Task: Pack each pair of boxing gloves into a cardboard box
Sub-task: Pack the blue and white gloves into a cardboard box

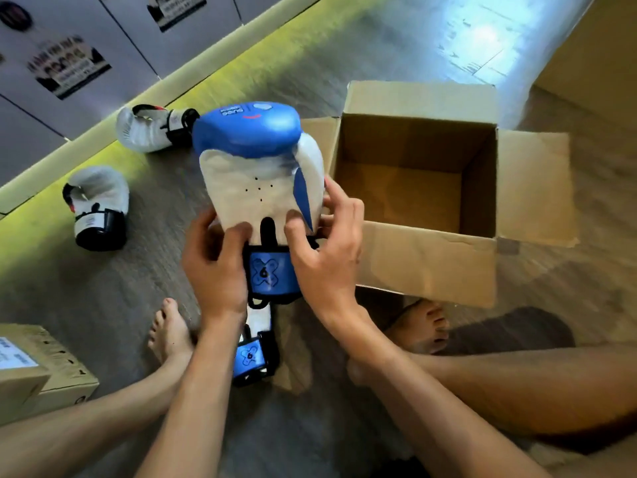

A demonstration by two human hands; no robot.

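I hold a blue and white boxing glove (256,167) upright in the air, palm side toward me. My left hand (215,267) grips its left side near the wrist, and my right hand (327,257) grips the right side by the thumb and cuff. A second blue and white glove (255,353) lies on the floor below, mostly hidden by my arms. To the right stands an open cardboard box (420,267) with its flaps spread and nothing visible inside. Two white and black gloves, one (151,127) farther and one (98,208) nearer, lie on the floor to the left.
A closed cardboard box with a label (38,367) sits at the lower left. Grey cabinets with posters (69,63) run along the upper left behind a pale ledge. My bare feet (170,332) rest on the floor. More cardboard (593,56) stands at the upper right.
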